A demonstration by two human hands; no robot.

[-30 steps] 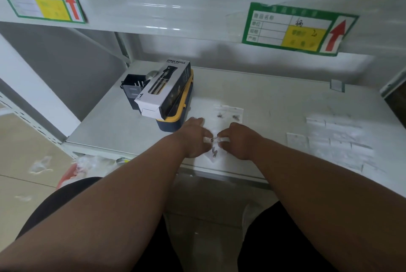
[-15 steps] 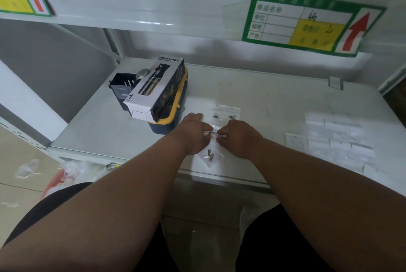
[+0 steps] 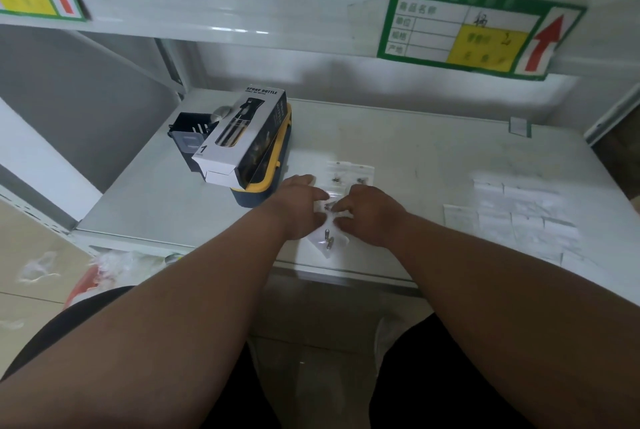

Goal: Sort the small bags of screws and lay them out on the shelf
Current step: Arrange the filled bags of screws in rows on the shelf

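Note:
My left hand (image 3: 300,207) and my right hand (image 3: 367,213) rest on the white shelf (image 3: 415,151), fingertips pinching a small clear bag of screws (image 3: 328,206) between them. A second clear bag with screws (image 3: 328,242) lies just below the hands, near the shelf's front edge. Two more small screw bags (image 3: 350,175) lie side by side just beyond my fingers. A patch of several small white bags (image 3: 519,217) is laid out in rows at the right of the shelf.
A white-and-black spray bottle box (image 3: 242,137) lies on a blue-and-yellow case (image 3: 273,179) at the shelf's left, with a dark plastic holder (image 3: 188,135) behind it. A green label (image 3: 478,30) hangs on the upper shelf edge. Plastic wrap lies on the floor (image 3: 38,269).
Both hands have moved slightly away from me along the shelf with the bag pinched between them; the lower bag now shows more fully beneath them. The camera tilted down.

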